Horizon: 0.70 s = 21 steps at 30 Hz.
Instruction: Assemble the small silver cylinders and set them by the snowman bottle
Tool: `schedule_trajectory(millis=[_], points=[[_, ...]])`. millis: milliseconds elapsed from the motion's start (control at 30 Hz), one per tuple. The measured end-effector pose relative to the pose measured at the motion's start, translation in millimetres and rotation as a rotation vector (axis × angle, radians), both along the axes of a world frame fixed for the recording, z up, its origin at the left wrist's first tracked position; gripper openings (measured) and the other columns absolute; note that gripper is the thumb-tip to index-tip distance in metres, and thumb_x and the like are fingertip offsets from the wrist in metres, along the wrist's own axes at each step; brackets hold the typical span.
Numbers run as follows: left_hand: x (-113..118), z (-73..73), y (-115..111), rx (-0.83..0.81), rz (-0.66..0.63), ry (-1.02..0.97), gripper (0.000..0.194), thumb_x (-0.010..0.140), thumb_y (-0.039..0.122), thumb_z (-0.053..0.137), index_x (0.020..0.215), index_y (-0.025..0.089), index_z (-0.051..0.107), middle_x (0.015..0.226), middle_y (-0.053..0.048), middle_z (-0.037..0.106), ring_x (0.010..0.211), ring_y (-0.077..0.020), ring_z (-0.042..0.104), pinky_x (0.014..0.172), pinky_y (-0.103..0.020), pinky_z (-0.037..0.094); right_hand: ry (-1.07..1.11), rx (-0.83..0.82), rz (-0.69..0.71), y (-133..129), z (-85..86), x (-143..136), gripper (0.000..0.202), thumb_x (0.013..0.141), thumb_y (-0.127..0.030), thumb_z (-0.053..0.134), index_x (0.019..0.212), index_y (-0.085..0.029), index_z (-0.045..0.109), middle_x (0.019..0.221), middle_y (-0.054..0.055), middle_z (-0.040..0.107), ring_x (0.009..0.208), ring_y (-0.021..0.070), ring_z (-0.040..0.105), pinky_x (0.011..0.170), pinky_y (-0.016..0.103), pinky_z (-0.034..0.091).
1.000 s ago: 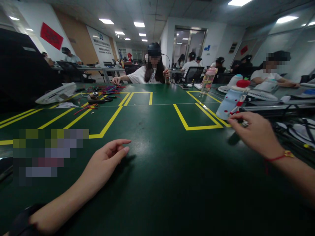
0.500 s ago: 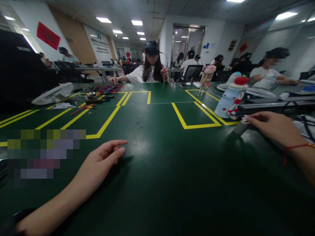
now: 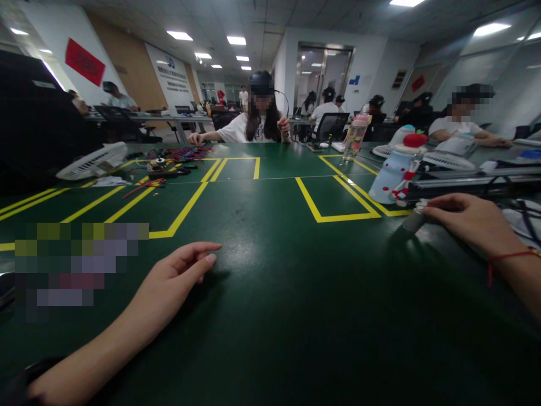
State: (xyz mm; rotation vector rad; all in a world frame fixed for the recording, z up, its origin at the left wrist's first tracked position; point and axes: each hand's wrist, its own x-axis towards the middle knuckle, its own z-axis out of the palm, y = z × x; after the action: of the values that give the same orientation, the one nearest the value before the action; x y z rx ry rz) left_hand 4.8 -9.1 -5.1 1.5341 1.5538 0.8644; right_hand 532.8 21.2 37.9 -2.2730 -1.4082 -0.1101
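My right hand (image 3: pixel 473 223) pinches a small grey cylinder (image 3: pixel 414 224) between thumb and fingertips, by its whitish upper end. The cylinder leans over the green tabletop (image 3: pixel 296 293); whether its lower end touches the surface I cannot tell. Just beyond it stands a light blue bottle (image 3: pixel 384 177) with a red cap ornament. On the left, my left hand (image 3: pixel 180 273) is empty, low over the table, its index finger stretched out and the thumb apart from it. The other fingers curl loosely and are partly hidden.
Yellow tape (image 3: pixel 349 217) marks boxes on the table. A clear bottle with a pink lid (image 3: pixel 355 138) stands farther back. Black rails (image 3: pixel 473 183) and cables lie at right. Wires (image 3: pixel 186 153), electronic parts and a white fan (image 3: pixel 93 160) are at left. A person (image 3: pixel 253 124) sits opposite.
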Motion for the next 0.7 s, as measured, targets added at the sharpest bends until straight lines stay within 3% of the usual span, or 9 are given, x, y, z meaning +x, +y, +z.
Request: schedule_trajectory(millis=[133, 300, 433, 533, 700], points=[[-2, 0.6, -1, 0.002, -0.004, 0.012, 0.037, 0.084, 0.05, 0.059, 0.114, 0.028, 0.06, 0.078, 0.004, 0.057, 0.068, -0.0147, 0.051, 0.063, -0.025, 0.04, -0.052, 0.027, 0.01, -4, -9.2, -5, 0.04, 0.073, -0.051, 0.063, 0.094, -0.017, 0.065, 0.101, 0.011, 0.066, 0.091, 0.0203, 0.058, 0.078, 0.033, 0.04], [-1, 0.5, -1, -0.005, -0.005, 0.025, 0.037, 0.084, 0.05, 0.058, 0.114, 0.029, 0.06, 0.077, 0.004, 0.057, 0.068, -0.0143, 0.051, 0.063, -0.024, 0.041, -0.039, 0.1, 0.059, -7, -27.4, -11, 0.046, 0.073, -0.047, 0.067, 0.104, -0.015, 0.052, 0.115, 0.019, 0.06, 0.092, 0.0197, 0.061, 0.075, 0.03, 0.044], [-1, -0.2, 1, 0.004, -0.019, 0.034, 0.037, 0.085, 0.05, 0.057, 0.115, 0.028, 0.059, 0.077, 0.004, 0.057, 0.068, -0.0145, 0.052, 0.062, -0.025, 0.042, 0.117, 0.287, 0.118, -8, -29.2, -43, 0.047, 0.066, -0.039, 0.075, 0.099, -0.017, 0.05, 0.112, 0.016, 0.061, 0.09, 0.0188, 0.062, 0.074, 0.029, 0.047], [3, 2.6, 1, 0.026, -0.072, 0.083, 0.037, 0.087, 0.05, 0.055, 0.115, 0.026, 0.058, 0.079, 0.002, 0.058, 0.07, -0.0159, 0.055, 0.062, -0.026, 0.044, 0.599, 0.282, 0.305, -18, -18.7, -100, 0.049, 0.064, -0.034, 0.077, 0.101, -0.019, 0.047, 0.106, 0.011, 0.063, 0.085, 0.0156, 0.064, 0.074, 0.028, 0.05], [31, 20.4, -15, 0.283, -0.311, 0.302, 0.036, 0.087, 0.039, 0.059, 0.121, 0.03, 0.054, 0.102, -0.002, 0.06, 0.084, -0.0188, 0.058, 0.068, -0.03, 0.048, 1.643, -0.334, 0.585, -47, -10.2, -207, 0.037, 0.075, -0.035, 0.07, 0.099, -0.017, 0.048, 0.094, 0.004, 0.064, 0.082, 0.0119, 0.065, 0.075, 0.026, 0.053]])
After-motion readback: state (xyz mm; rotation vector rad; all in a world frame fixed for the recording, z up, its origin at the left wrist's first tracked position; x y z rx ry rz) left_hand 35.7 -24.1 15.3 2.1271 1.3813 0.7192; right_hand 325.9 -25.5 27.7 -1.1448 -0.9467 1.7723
